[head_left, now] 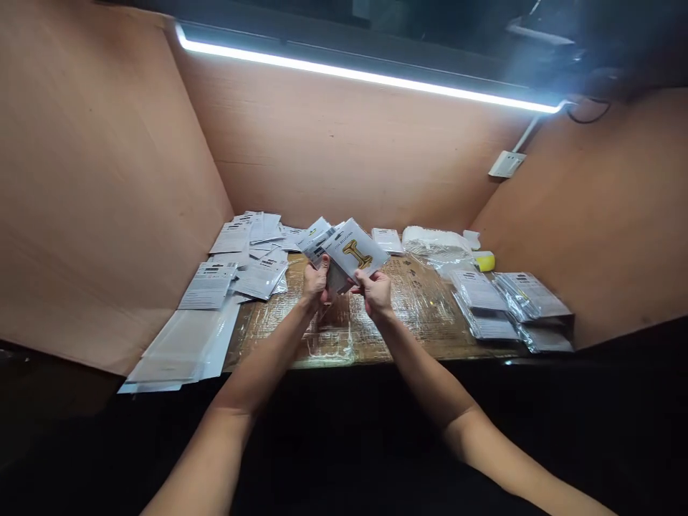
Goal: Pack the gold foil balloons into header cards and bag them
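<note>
My left hand [316, 280] is closed on several foil balloon packets [317, 240], fanned out with the thumb across the front. In my right hand [375, 290] is a foil balloon packet [352, 247] whose white card shows a gold letter I, gripped at its lower edge by thumb and fingers. This packet overlaps the ones on the left. Both hands are close together above the middle of the tape-covered table [403, 330]. The fingers behind the packets are mostly hidden.
Loose packets [263, 276] lie heaped at the left, beside flat clear sleeves [183, 344]. Stacked packets [532, 297] stand at the right. Farther back are a clear bag of white material [438, 244] and a yellow roll [485, 261]. Wooden panels [333, 143] enclose the table.
</note>
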Available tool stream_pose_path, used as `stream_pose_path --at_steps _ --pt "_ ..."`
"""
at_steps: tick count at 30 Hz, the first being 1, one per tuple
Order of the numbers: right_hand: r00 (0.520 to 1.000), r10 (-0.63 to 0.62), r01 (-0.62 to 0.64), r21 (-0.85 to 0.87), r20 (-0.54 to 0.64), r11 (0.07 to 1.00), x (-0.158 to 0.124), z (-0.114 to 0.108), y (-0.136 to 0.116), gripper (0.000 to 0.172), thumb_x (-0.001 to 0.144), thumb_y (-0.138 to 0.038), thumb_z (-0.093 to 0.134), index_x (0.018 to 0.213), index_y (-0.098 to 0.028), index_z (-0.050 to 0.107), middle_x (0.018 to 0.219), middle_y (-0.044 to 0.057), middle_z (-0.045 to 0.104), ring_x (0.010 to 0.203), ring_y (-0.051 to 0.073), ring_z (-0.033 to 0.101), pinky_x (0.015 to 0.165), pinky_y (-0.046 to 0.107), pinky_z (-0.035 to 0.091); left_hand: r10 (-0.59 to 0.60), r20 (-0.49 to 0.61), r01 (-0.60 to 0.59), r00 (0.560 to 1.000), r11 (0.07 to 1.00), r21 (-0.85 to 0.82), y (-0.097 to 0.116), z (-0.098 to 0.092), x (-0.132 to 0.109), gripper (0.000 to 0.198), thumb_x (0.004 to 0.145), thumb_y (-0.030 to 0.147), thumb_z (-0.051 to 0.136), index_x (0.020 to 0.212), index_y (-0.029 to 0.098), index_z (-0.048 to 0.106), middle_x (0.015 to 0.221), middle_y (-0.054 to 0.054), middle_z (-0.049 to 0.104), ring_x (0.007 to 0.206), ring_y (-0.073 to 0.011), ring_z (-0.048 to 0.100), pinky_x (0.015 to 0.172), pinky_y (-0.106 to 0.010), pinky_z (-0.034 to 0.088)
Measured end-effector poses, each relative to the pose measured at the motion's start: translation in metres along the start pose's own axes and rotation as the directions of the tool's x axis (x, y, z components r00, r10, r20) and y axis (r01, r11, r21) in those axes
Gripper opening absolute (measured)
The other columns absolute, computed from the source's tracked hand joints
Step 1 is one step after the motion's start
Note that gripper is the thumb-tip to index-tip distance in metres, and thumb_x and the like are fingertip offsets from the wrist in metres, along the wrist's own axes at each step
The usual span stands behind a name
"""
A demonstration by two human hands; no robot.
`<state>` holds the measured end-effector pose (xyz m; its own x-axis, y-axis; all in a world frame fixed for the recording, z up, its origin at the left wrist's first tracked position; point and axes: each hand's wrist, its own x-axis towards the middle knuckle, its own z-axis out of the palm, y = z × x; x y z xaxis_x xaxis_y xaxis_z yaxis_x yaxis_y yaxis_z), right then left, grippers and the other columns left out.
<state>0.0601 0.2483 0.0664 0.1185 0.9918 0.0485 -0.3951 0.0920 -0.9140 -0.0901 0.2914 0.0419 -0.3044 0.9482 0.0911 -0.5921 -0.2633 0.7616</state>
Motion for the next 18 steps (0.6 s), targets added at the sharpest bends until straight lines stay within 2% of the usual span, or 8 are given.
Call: stream_pose_path --at_steps 3,6,8,10,12,14,16,18 --pt "0.999 -0.025 0.021 -0.148 -0.022 0.989 -0.013 -0.014 0.010 0.044 0.068 -0.054 0.091 0.073 -0.018 0.066 0.067 0.005 0.071 0.054 0.022 0.072 0.042 0.030 0.058 -0.054 0.041 0.053 0.998 0.998 0.046 -0.007 0.025 -0.033 0.074 0.056 0.063 0.102 0.106 0.014 0.077 0.107 -0.014 0.083 0.103 -0.0337 0.080 0.093 -0.047 0.066" --pt "0.997 -0.074 0.074 -0.422 0.014 0.904 -0.015 -0.058 -0.010 0.047 0.072 -0.061 0.088 0.080 -0.019 0.068 0.071 0.008 0.071 0.064 0.027 0.075 0.055 0.038 0.064 0.046 0.056 -0.052 0.997 0.991 0.126 -0.004 0.035 -0.057 0.063 0.055 0.050 0.105 0.101 0.015 0.081 0.103 -0.012 0.083 0.094 -0.0301 0.080 0.087 -0.042 0.066" --pt "0.961 -0.274 0.210 -0.593 -0.019 0.777 -0.010 -0.093 -0.032 0.057 0.072 -0.061 0.089 0.104 -0.019 0.070 0.096 0.014 0.076 0.096 0.033 0.079 0.081 0.045 0.068 0.119 0.119 -0.141 0.986 0.970 0.196 -0.005 0.035 -0.071 0.054 0.061 0.045 0.102 0.102 0.017 0.082 0.104 -0.009 0.083 0.092 -0.0283 0.079 0.084 -0.040 0.065" --pt "0.921 -0.380 0.341 -0.646 0.086 0.683 -0.002 -0.120 -0.051 0.085 0.066 -0.056 0.093 0.135 -0.020 0.060 0.132 0.020 0.070 0.133 0.035 0.066 0.108 0.049 0.060 0.096 0.232 -0.161 0.968 0.945 0.284 -0.009 0.031 -0.083 0.046 0.065 0.040 0.100 0.103 0.019 0.083 0.102 -0.007 0.083 0.089 -0.0271 0.077 0.080 -0.038 0.063" --pt "0.919 -0.233 0.380 -0.557 0.317 0.738 0.005 -0.137 -0.060 0.105 0.062 -0.049 0.096 0.151 -0.020 0.048 0.149 0.020 0.061 0.145 0.035 0.058 0.118 0.049 0.053 -0.003 0.361 -0.145 0.932 0.913 0.381 -0.016 0.025 -0.091 0.040 0.065 0.036 0.098 0.099 0.020 0.083 0.099 -0.006 0.082 0.087 -0.0268 0.075 0.079 -0.039 0.063" --pt "0.874 -0.047 0.285 -0.432 0.484 0.855 0.012 -0.146 -0.058 0.103 0.063 -0.043 0.092 0.152 -0.020 0.046 0.147 0.018 0.064 0.136 0.033 0.065 0.115 0.048 0.055 -0.107 0.460 -0.151 0.882 0.858 0.490 -0.020 0.019 -0.093 0.034 0.065 0.032 0.097 0.094 0.021 0.082 0.097 -0.006 0.080 0.090 -0.0281 0.074 0.086 -0.042 0.062" --pt "0.854 0.031 0.185 -0.359 0.519 0.915 0.015 -0.150 -0.050 0.095 0.064 -0.039 0.087 0.149 -0.019 0.048 0.142 0.016 0.068 0.127 0.031 0.070 0.112 0.047 0.057 -0.174 0.508 -0.198 0.844 0.779 0.595 -0.018 0.013 -0.089 0.035 0.059 0.025 0.098 0.090 0.021 0.081 0.099 -0.007 0.079 0.100 -0.0319 0.073 0.098 -0.047 0.059" --pt "0.867 0.037 0.156 -0.342 0.496 0.927 0.014 -0.153 -0.042 0.092 0.063 -0.035 0.084 0.146 -0.019 0.049 0.142 0.015 0.068 0.125 0.029 0.069 0.112 0.045 0.057 -0.179 0.502 -0.241 0.846 0.711 0.660 -0.010 0.009 -0.084 0.046 0.048 0.017 0.100 0.090 0.022 0.080 0.104 -0.009 0.077 0.112 -0.0364 0.070 0.109 -0.049 0.053"
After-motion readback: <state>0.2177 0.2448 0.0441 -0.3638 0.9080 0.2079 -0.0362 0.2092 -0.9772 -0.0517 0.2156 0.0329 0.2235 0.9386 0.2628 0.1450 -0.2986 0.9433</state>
